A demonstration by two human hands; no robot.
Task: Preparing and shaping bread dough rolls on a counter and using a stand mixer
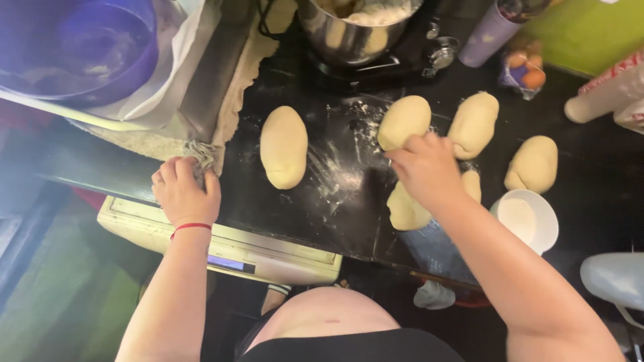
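Observation:
On a black counter dusted with flour lie several pale oval dough loaves. My right hand rests with fingers curled on a dough piece near the front edge, just below another loaf. A lone loaf lies to the left. My left hand, with a red string at the wrist, is closed on the frayed corner of a beige cloth at the counter's left edge.
A steel mixer bowl with dough stands at the back. A purple bowl sits top left on white paper. Near the right front edge is a white cup of flour. More loaves lie right. A purple tumbler stands behind.

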